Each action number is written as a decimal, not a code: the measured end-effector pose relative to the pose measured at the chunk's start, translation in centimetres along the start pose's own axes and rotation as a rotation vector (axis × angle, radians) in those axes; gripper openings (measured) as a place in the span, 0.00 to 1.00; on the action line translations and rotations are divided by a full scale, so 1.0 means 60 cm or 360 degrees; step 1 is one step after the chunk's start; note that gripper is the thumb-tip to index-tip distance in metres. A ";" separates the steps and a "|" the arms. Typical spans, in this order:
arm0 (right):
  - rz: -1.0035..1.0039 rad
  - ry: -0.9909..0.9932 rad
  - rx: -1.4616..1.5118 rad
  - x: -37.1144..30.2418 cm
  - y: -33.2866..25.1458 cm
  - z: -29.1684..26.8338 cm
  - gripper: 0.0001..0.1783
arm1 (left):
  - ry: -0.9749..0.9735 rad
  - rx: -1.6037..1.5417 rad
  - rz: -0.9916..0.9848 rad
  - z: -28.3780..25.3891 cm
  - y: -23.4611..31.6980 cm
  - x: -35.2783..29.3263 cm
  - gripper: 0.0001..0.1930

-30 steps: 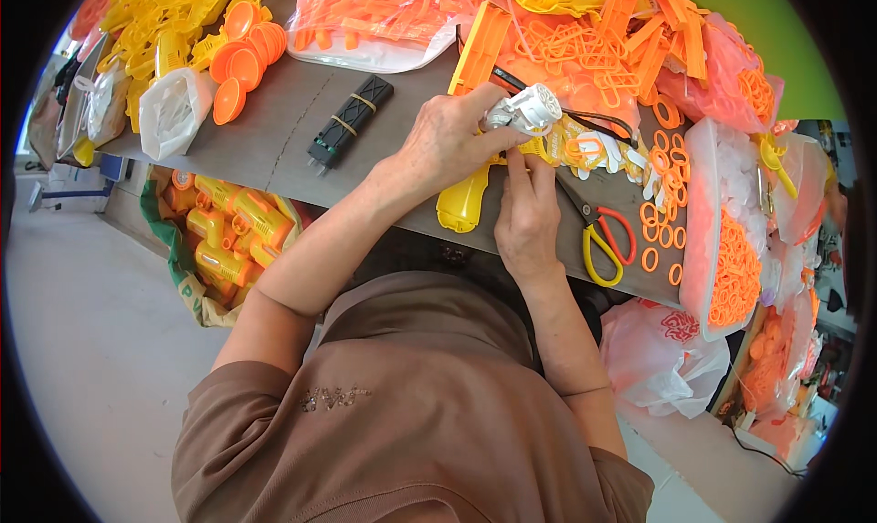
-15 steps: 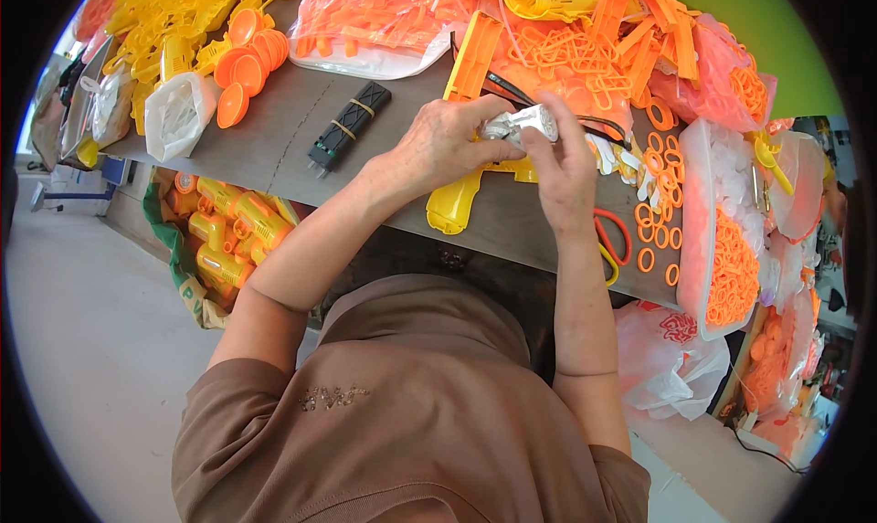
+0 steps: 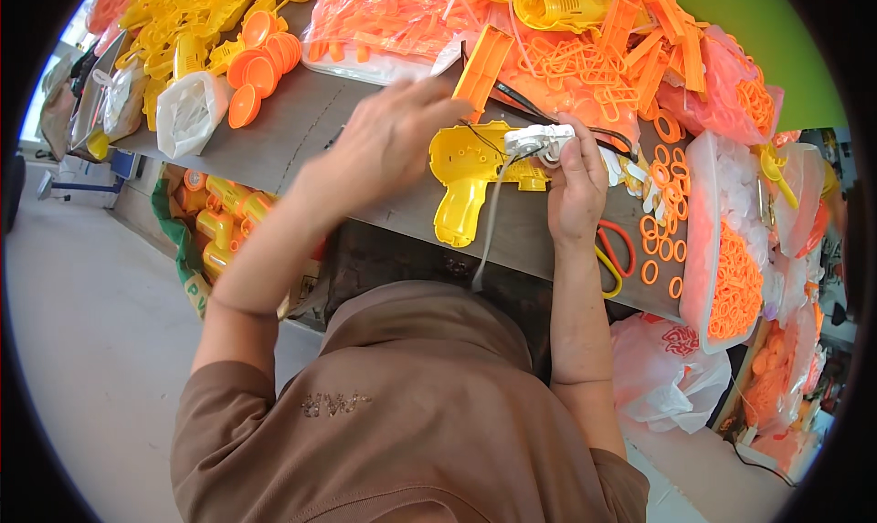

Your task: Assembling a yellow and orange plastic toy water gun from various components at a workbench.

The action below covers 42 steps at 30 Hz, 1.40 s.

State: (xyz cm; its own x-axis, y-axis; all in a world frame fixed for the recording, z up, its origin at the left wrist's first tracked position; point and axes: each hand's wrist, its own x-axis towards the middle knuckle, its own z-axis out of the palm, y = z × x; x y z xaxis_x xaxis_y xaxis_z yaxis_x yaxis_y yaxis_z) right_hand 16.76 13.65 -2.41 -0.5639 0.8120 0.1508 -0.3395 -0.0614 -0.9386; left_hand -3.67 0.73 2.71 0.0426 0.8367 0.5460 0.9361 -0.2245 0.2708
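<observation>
My right hand (image 3: 577, 180) pinches a white plastic mechanism (image 3: 537, 141) with thin dark wires and a pale lead hanging from it. Beneath and beside it lies a yellow toy-gun half shell (image 3: 464, 190), its hollow side up and its handle toward me. To the left of the shell my left hand (image 3: 384, 144) is smeared by motion, so its fingers and anything in them do not show clearly. A long orange plastic part (image 3: 482, 73) slants just beyond the shell. The black block seen earlier is almost wholly covered by my left hand.
Red-and-yellow-handled scissors (image 3: 614, 260) and several orange rings (image 3: 660, 235) lie at right, beside a clear bin (image 3: 699, 240) of orange rings. Orange cups (image 3: 251, 71), a white bag-lined container (image 3: 192, 116) and heaped yellow shells stand at left. A bag of yellow guns is below the table.
My left hand has let go of the white mechanism and swung left over the black block. My right hand keeps the mechanism, moved slightly right, which uncovers the yellow shell and the wires.
</observation>
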 end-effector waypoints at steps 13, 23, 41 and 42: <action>0.0107 0.0009 0.0317 -0.017 -0.002 0.002 0.24 | -0.0396 0.0559 0.0945 -0.007 -0.042 0.109 0.09; -0.0010 0.0175 -0.0147 -0.039 0.005 0.031 0.16 | -0.0646 -0.0119 -0.0272 -0.036 -0.011 -0.001 0.24; 0.0064 0.0175 0.0056 -0.044 0.014 0.038 0.17 | -0.0822 -0.0415 -0.0560 -0.026 0.021 -0.010 0.18; 0.0030 0.0163 -0.0008 -0.044 0.017 0.038 0.17 | -0.0820 -0.0411 -0.0558 -0.026 0.019 -0.010 0.18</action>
State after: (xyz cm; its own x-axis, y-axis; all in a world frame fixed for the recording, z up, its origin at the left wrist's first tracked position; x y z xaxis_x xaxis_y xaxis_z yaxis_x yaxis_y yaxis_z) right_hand 16.19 10.09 -3.03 -0.4901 0.8658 0.1007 -0.3258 -0.0748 -0.9425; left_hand -3.16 -0.85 3.94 -0.0274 0.9989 -0.0391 0.8142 0.0449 0.5789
